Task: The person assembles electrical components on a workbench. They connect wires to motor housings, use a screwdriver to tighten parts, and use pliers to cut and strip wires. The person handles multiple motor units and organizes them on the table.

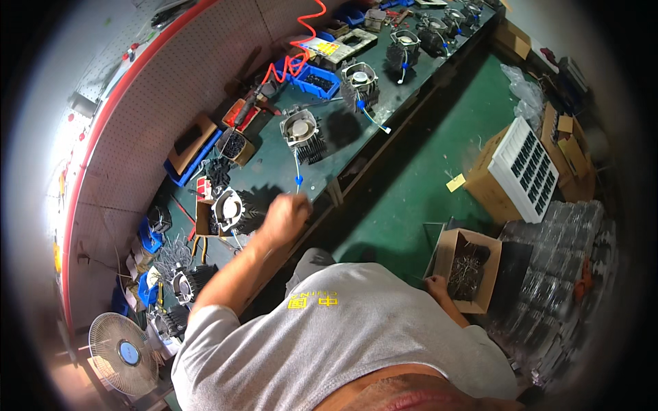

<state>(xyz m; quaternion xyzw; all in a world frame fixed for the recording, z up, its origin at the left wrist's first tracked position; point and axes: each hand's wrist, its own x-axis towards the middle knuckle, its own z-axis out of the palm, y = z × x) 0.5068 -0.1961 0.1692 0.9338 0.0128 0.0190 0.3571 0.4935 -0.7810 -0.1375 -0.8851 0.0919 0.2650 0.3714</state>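
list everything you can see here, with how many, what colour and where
finned heat-sink assemblies: at least seven, black with silver faces, along the bench
workbench: one, dark green top
blue parts bins: several, back of the bench
coiled hose: one, orange-red, above the bench
cardboard box of dark parts: one, brown, on the floor
white tray: one, on a carton
desk fan: one, white, lower left
left hand: at the bench edge, closed
right hand: on the box rim
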